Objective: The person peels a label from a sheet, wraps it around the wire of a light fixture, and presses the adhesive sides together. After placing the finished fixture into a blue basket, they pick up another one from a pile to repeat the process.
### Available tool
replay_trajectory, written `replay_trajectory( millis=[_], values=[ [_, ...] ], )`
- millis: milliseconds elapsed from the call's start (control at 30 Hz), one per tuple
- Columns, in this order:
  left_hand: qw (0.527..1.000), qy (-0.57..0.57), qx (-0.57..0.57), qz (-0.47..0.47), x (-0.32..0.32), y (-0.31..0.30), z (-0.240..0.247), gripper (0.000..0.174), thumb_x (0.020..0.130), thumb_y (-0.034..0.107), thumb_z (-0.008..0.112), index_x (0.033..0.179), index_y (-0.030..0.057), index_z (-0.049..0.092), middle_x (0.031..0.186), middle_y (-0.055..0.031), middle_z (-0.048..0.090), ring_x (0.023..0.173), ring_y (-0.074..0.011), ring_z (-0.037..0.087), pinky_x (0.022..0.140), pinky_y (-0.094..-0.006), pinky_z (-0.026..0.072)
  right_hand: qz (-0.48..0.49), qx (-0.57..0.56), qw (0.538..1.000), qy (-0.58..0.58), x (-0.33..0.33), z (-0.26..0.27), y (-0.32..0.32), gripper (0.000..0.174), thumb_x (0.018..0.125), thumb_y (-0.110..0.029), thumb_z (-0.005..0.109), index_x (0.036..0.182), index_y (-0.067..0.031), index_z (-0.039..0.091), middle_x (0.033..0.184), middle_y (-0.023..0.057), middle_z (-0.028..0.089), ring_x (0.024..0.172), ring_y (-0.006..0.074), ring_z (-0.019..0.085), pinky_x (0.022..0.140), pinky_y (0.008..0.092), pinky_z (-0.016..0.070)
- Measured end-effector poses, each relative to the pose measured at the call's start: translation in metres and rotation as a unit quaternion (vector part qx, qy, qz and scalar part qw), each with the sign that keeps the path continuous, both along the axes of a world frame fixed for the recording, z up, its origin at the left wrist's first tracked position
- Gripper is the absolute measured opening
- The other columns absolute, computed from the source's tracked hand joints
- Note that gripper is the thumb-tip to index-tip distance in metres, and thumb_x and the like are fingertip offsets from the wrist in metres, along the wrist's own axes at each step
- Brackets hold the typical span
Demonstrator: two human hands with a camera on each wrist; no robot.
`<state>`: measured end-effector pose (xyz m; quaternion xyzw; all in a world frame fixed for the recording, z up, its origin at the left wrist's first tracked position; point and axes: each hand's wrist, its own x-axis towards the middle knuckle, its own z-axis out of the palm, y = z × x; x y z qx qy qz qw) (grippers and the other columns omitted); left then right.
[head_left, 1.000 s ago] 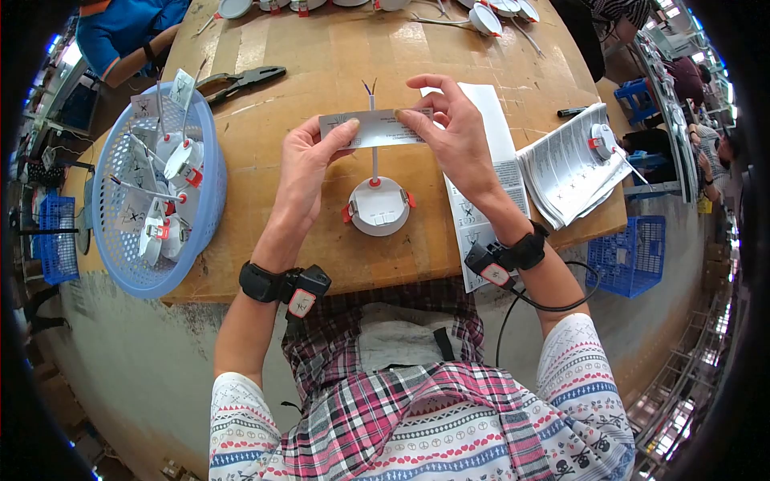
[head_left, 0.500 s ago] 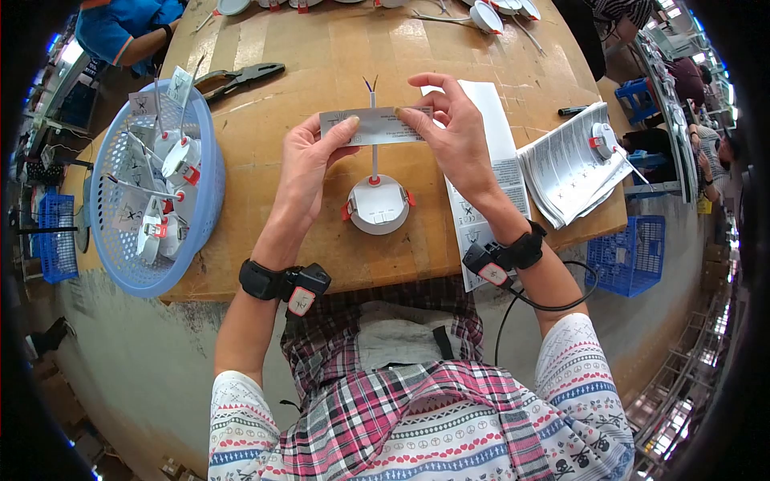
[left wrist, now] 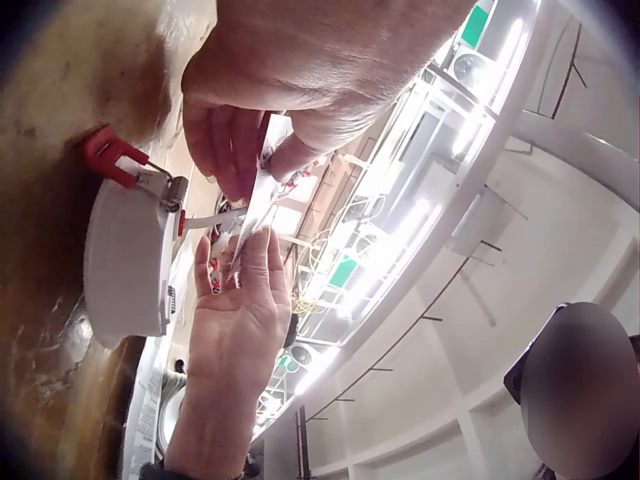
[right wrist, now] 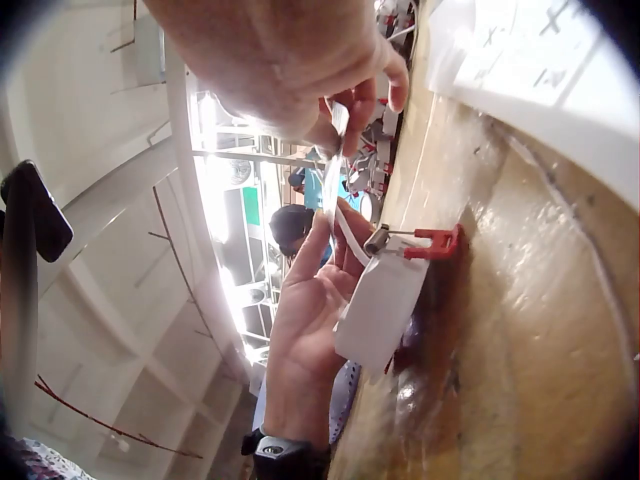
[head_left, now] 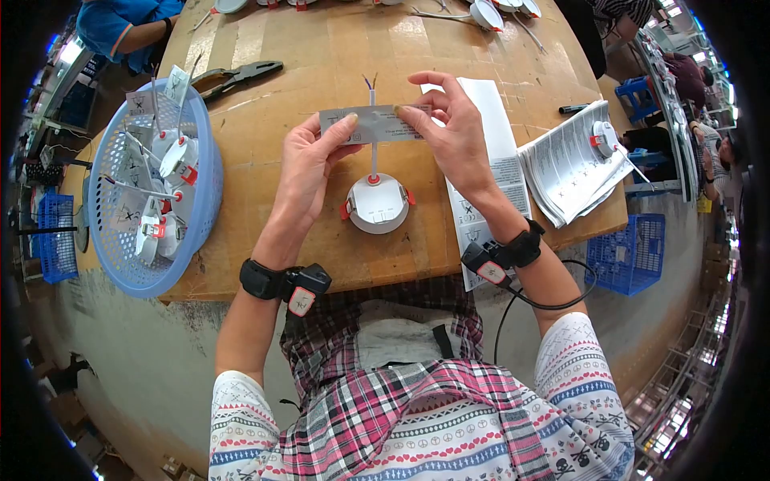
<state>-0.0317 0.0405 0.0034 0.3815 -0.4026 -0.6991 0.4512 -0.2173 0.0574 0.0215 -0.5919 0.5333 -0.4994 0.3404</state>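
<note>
A silver printed label (head_left: 375, 126) is stretched crosswise over the grey cable (head_left: 374, 163) of a round white downlight (head_left: 378, 210). My left hand (head_left: 307, 160) pinches the label's left end, thumb on top. At the other end my right hand (head_left: 461, 144) pinches it between thumb and fingers, with the index finger raised. Bare wire ends (head_left: 370, 82) stick out beyond the label. The downlight rests on the table, its red-tipped spring clips (left wrist: 110, 155) at the sides. In the right wrist view the label (right wrist: 336, 165) shows edge-on between both hands.
A blue basket (head_left: 210, 200) holding several labelled downlights stands at left, beside pliers (head_left: 249, 74). Printed label sheets (head_left: 505, 172) and a stack of sheets (head_left: 553, 172) bearing another downlight (head_left: 601, 138) lie at right, near a black marker (head_left: 573, 109). More downlights (head_left: 485, 14) lie along the far side.
Both hands keep their pinch on the label with hardly any movement. The arm of the person at the upper left has shifted; the downlight stays in place.
</note>
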Motion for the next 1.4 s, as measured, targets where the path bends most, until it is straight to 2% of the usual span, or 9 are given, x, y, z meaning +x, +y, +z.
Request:
replay_trajectory(
  millis=[300, 600, 700, 800, 900, 1000, 1200, 1300, 1400],
  values=[
    [0.999, 0.030, 0.011, -0.022, -0.001, 0.002, -0.003, 0.019, 0.087, 0.014, 0.059, 0.101, 0.0013, 0.059, 0.098, -0.0069, 0.063, 0.088, -0.0120, 0.060, 0.082, -0.0273, 0.0491, 0.003, 0.032, 0.999, -0.011, -0.002, 0.001, 0.002, 0.031, 0.079, -0.008, 0.063, 0.107, 0.0000, 0.053, 0.074, 0.0086, 0.064, 0.071, 0.0138, 0.060, 0.072, 0.0275, 0.0466],
    [0.999, 0.036, 0.017, -0.028, -0.006, 0.002, -0.005, 0.022, 0.085, 0.008, 0.061, 0.105, 0.0005, 0.057, 0.099, -0.0075, 0.062, 0.091, -0.0130, 0.060, 0.083, -0.0278, 0.0493, 0.052, -0.135, 0.959, 0.244, -0.007, 0.013, -0.020, 0.030, 0.075, -0.024, 0.069, 0.087, 0.0018, 0.063, 0.081, 0.0167, 0.061, 0.082, 0.0281, 0.056, 0.078, 0.0371, 0.0453],
    [0.998, 0.040, 0.012, -0.047, -0.005, 0.000, -0.007, 0.028, 0.085, 0.008, 0.061, 0.111, -0.0002, 0.053, 0.100, -0.0083, 0.062, 0.090, -0.0129, 0.060, 0.083, -0.0282, 0.0495, 0.134, 0.000, 0.974, 0.180, -0.001, 0.019, -0.025, 0.028, 0.074, -0.023, 0.069, 0.078, 0.0039, 0.064, 0.080, 0.0166, 0.061, 0.081, 0.0280, 0.057, 0.078, 0.0372, 0.0456],
    [0.997, -0.082, 0.009, 0.009, -0.006, 0.012, 0.006, 0.038, 0.084, 0.010, 0.063, 0.117, -0.0020, 0.047, 0.103, -0.0110, 0.061, 0.089, -0.0143, 0.060, 0.083, -0.0282, 0.0491, 0.108, 0.077, 0.989, 0.071, 0.007, 0.019, -0.024, 0.032, 0.075, -0.025, 0.069, 0.076, 0.0064, 0.063, 0.080, 0.0168, 0.061, 0.080, 0.0284, 0.057, 0.078, 0.0368, 0.0450],
    [0.979, -0.160, -0.106, 0.073, -0.006, 0.030, 0.007, 0.061, 0.075, 0.014, 0.071, 0.124, -0.0025, 0.037, 0.101, -0.0134, 0.059, 0.093, -0.0203, 0.058, 0.081, -0.0329, 0.0472, 0.030, 0.059, 0.995, 0.077, 0.006, 0.012, -0.022, 0.032, 0.075, -0.025, 0.068, 0.076, 0.0059, 0.062, 0.079, 0.0158, 0.061, 0.081, 0.0269, 0.056, 0.071, 0.0363, 0.0460],
    [0.902, -0.336, -0.272, 0.011, -0.009, 0.053, 0.000, 0.064, 0.069, 0.013, 0.074, 0.121, -0.0021, 0.040, 0.101, -0.0147, 0.055, 0.096, -0.0264, 0.054, 0.084, -0.0354, 0.0439, -0.036, -0.030, 0.985, 0.167, 0.008, 0.002, -0.019, 0.030, 0.076, -0.024, 0.068, 0.075, 0.0048, 0.061, 0.079, 0.0147, 0.061, 0.083, 0.0249, 0.054, 0.063, 0.0359, 0.0462],
    [0.871, -0.388, -0.299, 0.049, -0.012, 0.065, -0.002, 0.062, 0.067, 0.012, 0.077, 0.118, 0.0000, 0.043, 0.102, -0.0129, 0.054, 0.094, -0.0226, 0.055, 0.085, -0.0334, 0.0444, -0.018, 0.031, 0.993, 0.111, 0.014, 0.002, -0.017, 0.028, 0.077, -0.025, 0.066, 0.075, 0.0024, 0.061, 0.081, 0.0130, 0.061, 0.084, 0.0237, 0.052, 0.072, 0.0350, 0.0450],
    [0.895, -0.355, -0.268, 0.011, -0.006, 0.071, 0.003, 0.051, 0.076, 0.014, 0.069, 0.118, -0.0011, 0.044, 0.104, -0.0115, 0.054, 0.095, -0.0215, 0.054, 0.087, -0.0327, 0.0434, 0.087, 0.040, 0.991, 0.093, 0.008, 0.009, -0.019, 0.025, 0.076, -0.023, 0.068, 0.075, 0.0008, 0.061, 0.084, 0.0107, 0.061, 0.089, 0.0237, 0.050, 0.081, 0.0339, 0.0429],
    [0.987, -0.130, -0.074, 0.056, 0.009, 0.050, 0.009, 0.043, 0.085, 0.015, 0.059, 0.121, -0.0022, 0.042, 0.111, -0.0099, 0.053, 0.102, -0.0203, 0.053, 0.091, -0.0318, 0.0419, 0.121, -0.035, 0.983, 0.132, 0.003, 0.022, -0.018, 0.020, 0.074, -0.019, 0.071, 0.076, -0.0022, 0.062, 0.091, 0.0072, 0.060, 0.098, 0.0231, 0.046, 0.086, 0.0324, 0.0408]
  ],
)
